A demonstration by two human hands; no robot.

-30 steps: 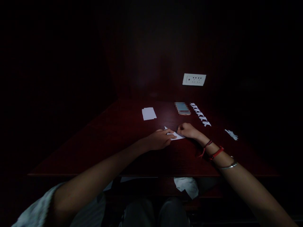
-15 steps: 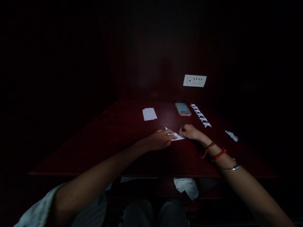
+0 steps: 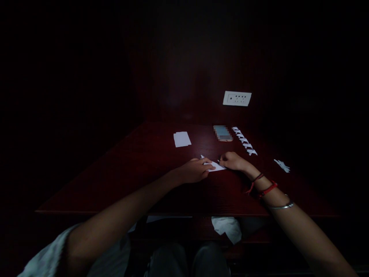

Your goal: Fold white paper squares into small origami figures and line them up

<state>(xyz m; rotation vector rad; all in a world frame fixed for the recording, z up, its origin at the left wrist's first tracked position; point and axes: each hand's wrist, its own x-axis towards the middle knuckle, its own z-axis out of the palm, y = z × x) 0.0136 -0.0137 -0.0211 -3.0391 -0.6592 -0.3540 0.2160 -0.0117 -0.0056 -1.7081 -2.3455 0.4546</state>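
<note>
A white sheet of paper [image 3: 216,167], folded to a triangle, lies on the dark red table in front of me. My left hand [image 3: 196,169] holds it from the left, with thumb and fingers pressed on the paper. At the paper's right side my right hand [image 3: 233,161] is closed, its fingers curled in a pinch. A small pale tip shows at those fingertips, too small to name. Whether the right fingers grip the paper is hidden.
A stack of white paper [image 3: 182,139] lies farther back on the table [image 3: 138,161]. Behind my right hand are a phone [image 3: 223,133] and a row of folded paper pieces [image 3: 244,141]. Thin white strips [image 3: 281,166] lie at the right. A socket plate [image 3: 237,98] is on the wall.
My right hand has shifted very slightly to the right along the paper's edge. My left hand and the paper stay where they were.
</note>
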